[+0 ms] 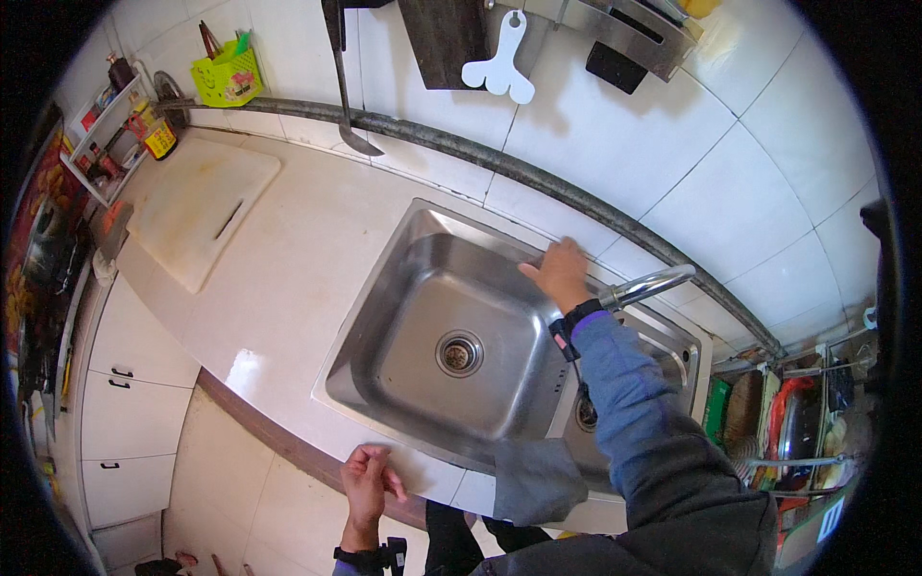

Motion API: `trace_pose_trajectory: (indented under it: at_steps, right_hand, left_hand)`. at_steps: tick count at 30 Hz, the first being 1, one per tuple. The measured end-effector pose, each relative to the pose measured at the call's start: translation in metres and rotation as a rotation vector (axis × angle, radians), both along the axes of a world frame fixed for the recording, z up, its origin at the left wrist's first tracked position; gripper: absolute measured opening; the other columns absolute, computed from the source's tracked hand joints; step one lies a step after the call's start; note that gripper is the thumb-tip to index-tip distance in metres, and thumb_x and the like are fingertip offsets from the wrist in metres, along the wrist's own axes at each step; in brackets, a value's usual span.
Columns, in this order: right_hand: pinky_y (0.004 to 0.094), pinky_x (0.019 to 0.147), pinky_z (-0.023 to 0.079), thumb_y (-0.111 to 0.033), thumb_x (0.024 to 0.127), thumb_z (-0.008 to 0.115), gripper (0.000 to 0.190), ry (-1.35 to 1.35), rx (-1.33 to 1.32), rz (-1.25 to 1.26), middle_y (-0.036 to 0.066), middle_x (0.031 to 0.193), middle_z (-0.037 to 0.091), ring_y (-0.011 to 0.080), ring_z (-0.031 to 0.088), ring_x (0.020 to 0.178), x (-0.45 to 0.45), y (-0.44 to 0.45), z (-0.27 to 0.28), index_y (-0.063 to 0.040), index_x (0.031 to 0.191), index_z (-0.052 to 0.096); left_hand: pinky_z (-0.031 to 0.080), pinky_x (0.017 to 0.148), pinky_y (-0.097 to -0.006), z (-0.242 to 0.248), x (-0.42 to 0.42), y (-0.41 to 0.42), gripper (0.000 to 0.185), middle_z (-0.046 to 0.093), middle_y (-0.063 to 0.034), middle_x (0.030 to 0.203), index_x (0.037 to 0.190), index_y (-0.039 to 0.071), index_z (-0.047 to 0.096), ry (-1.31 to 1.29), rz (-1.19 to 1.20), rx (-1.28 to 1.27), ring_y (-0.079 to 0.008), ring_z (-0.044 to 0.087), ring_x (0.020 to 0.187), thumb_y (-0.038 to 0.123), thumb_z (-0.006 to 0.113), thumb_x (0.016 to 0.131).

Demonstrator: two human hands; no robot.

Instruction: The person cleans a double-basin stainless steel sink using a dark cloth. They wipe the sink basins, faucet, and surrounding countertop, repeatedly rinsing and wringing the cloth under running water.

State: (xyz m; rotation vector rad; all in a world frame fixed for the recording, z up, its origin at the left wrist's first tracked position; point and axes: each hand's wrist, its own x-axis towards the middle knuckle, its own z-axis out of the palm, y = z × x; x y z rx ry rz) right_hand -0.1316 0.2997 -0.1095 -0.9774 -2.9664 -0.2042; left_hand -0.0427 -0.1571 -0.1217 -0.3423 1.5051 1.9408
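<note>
My right hand (pixel 564 273) reaches over the back rim of the stainless steel sink (pixel 425 317), close to the base of the chrome faucet (pixel 652 282); its fingertips are blurred, and whether they hold anything cannot be told. At the counter's front edge, my left hand (pixel 370 475) hovers with curled fingers and nothing visible in it. A grey cloth (pixel 539 481) drapes over the front rim of the sink, to the right of my left hand. The drain strainer (pixel 459 353) sits in the large basin. Part of the smaller basin is hidden by my right sleeve.
A white cutting board (pixel 205 209) lies on the counter (pixel 302 237) at the left. Above hang a ladle (pixel 358 142), a white hanging board (pixel 500 65) and a green basket (pixel 227 75). A dark pipe (pixel 518 171) runs along the tiled wall. Racked items crowd the right.
</note>
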Motion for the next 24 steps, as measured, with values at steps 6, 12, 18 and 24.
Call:
trace_pose_trajectory:
  at_steps: [6, 12, 18, 24]
  right_hand:
    - [0.0402, 0.078, 0.05, -0.035, 0.071, 0.074, 0.037, -0.096, 0.104, 0.133, 0.019, 0.09, 0.063, 0.0341, 0.062, 0.089, 0.044, 0.045, -0.011, -0.001, 0.084, 0.067]
    - [0.0318, 0.061, 0.048, 0.005, 0.073, 0.058, 0.016, 0.363, -0.535, 0.303, 0.011, 0.069, 0.058, 0.0249, 0.059, 0.069, 0.059, 0.024, 0.018, -0.004, 0.066, 0.046]
    - [0.0341, 0.073, 0.05, 0.002, 0.081, 0.057, 0.017, 0.888, -2.112, -0.099, 0.003, 0.082, 0.06, 0.0164, 0.06, 0.073, 0.119, -0.075, 0.05, -0.009, 0.093, 0.053]
    - [0.0338, 0.078, 0.052, -0.003, 0.086, 0.057, 0.017, 0.847, -2.304, -0.16, 0.006, 0.089, 0.06, 0.0162, 0.06, 0.075, 0.155, -0.104, 0.042, -0.006, 0.103, 0.053]
  left_hand:
    - [0.044, 0.03, -0.0303, -0.001, 0.004, 0.001, 0.017, 0.054, -0.0081, 0.052, 0.092, 0.0, 0.056, 0.057, 0.019, 0.041, -0.0195, 0.051, 0.033, 0.017, 0.052, 0.095]
    - [0.044, 0.032, -0.031, 0.009, 0.002, 0.005, 0.017, 0.057, -0.0083, 0.06, 0.091, 0.001, 0.056, 0.027, -0.001, -0.032, -0.0183, 0.052, 0.037, 0.016, 0.052, 0.096]
    - [0.051, 0.051, -0.0281, 0.052, 0.009, 0.059, 0.02, 0.062, -0.0084, 0.077, 0.107, 0.002, 0.055, 0.159, -0.228, 0.053, -0.0158, 0.062, 0.063, 0.017, 0.058, 0.094]
    - [0.054, 0.081, -0.037, 0.061, -0.013, 0.175, 0.031, 0.062, -0.0087, 0.11, 0.124, 0.007, 0.052, -0.019, -0.285, 0.341, -0.0224, 0.063, 0.094, 0.018, 0.057, 0.095]
